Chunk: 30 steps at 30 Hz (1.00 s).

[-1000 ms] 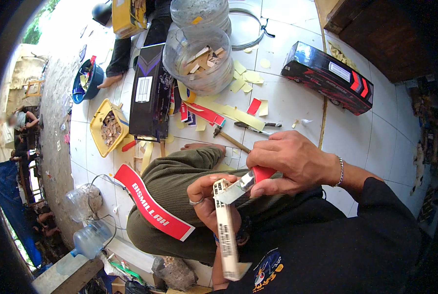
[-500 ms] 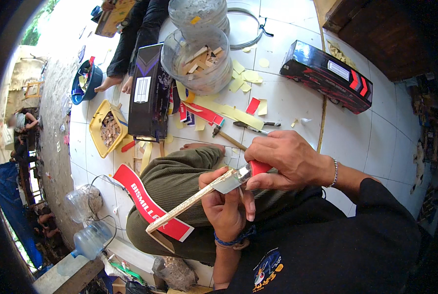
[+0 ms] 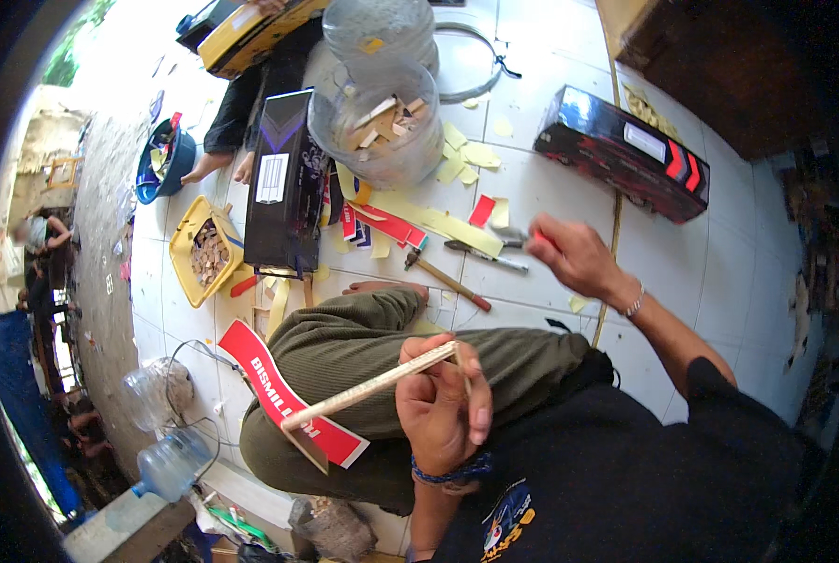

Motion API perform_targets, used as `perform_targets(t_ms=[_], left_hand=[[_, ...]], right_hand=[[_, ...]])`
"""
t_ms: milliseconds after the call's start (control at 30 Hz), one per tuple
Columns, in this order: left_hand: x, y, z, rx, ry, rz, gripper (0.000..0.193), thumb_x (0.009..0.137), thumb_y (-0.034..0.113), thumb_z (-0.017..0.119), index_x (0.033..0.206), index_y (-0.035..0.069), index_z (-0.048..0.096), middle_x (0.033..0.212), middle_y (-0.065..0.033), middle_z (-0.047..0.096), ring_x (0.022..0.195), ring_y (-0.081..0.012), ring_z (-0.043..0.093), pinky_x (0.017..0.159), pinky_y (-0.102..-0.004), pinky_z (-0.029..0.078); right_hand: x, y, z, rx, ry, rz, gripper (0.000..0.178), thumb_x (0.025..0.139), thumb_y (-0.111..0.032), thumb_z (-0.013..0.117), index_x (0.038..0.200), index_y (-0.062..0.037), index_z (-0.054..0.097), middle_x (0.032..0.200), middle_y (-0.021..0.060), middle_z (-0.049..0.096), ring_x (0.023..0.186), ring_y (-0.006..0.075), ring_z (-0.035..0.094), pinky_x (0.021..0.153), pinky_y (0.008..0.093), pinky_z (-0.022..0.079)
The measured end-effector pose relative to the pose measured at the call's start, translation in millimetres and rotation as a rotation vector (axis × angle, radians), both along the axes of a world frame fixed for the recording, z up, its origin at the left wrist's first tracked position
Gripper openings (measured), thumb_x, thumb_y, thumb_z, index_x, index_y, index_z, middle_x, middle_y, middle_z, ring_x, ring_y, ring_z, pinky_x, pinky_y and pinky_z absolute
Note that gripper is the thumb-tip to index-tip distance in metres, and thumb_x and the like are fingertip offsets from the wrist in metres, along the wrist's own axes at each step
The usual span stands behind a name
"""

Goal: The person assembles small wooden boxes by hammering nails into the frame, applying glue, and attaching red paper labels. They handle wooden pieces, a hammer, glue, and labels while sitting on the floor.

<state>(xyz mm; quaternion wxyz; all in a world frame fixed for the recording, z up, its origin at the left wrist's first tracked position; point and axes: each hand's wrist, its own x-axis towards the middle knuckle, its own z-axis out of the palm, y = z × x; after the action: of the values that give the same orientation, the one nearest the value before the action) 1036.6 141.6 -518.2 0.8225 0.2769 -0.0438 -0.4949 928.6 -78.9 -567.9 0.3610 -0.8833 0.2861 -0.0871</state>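
Note:
My left hand (image 3: 438, 408) is closed round one end of a thin, pale wooden frame piece (image 3: 372, 385), which has a long edge and short bent ends. It slants down to the left over my knee, its far end in front of a red sticker strip with white letters (image 3: 274, 380) lying on my trouser leg. My right hand (image 3: 579, 263) is off to the right above the floor, closed on a red-handled knife (image 3: 541, 238); its blade is blurred, near a marker pen (image 3: 490, 255) on the tiles. A hammer (image 3: 452, 286) lies just beyond my leg.
A black model bus (image 3: 279, 188) stands ahead left, another black bus (image 3: 626, 150) at far right. Between them are a clear plastic tub of wood scraps (image 3: 344, 141) and paper offcuts (image 3: 457, 155). A yellow tray (image 3: 183, 267) holds small wooden pieces. Another person's feet (image 3: 204, 167) are beyond.
My right hand has drawn the knife away from the wooden piece, up and to the right. The piece stays in my left hand. At the top, a yellow box-shaped object has come further into view.

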Motion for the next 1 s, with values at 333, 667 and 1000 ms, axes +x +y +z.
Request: perform_targets(t_ms=[333, 667, 1000], left_hand=[[1, -3, -7, 0.116, -0.088, 0.001, 0.026, 0.1, 0.008, 0.052, 0.124, 0.002, 0.043, 0.098, -0.0168, 0.058, 0.047, -0.014, 0.05, 0.035, -0.0213, 0.039], [0, -13, 6, 0.318, -0.269, 0.011, 0.021, 0.1, 0.009, 0.053, 0.116, 0.001, 0.043, 0.102, -0.0192, 0.061, 0.06, -0.0235, 0.066, 0.045, -0.028, 0.055], [0, -32, 5, 0.697, -0.719, 0.014, 0.032, 0.099, 0.014, 0.056, 0.127, -0.001, 0.046, 0.11, -0.0186, 0.064, 0.071, -0.0204, 0.069, 0.061, -0.0302, 0.06]], right_hand=[[4, 37, 46, 0.084, -0.371, 0.366, 0.044, 0.089, -0.048, 0.063, 0.091, -0.0042, 0.059, 0.073, 0.0107, 0.054, 0.061, 0.032, 0.055, 0.056, 0.0387, 0.043], [-32, 23, -122, 0.342, 0.167, -0.196, 0.049, 0.097, -0.053, 0.049, 0.09, -0.0048, 0.058, 0.077, 0.0196, 0.063, 0.074, 0.0409, 0.062, 0.066, 0.0493, 0.046], [-165, 66, -307, 0.132, 0.784, -0.14, 0.059, 0.095, -0.06, 0.043, 0.098, -0.0045, 0.065, 0.094, 0.0154, 0.068, 0.093, 0.033, 0.065, 0.087, 0.0502, 0.044]])
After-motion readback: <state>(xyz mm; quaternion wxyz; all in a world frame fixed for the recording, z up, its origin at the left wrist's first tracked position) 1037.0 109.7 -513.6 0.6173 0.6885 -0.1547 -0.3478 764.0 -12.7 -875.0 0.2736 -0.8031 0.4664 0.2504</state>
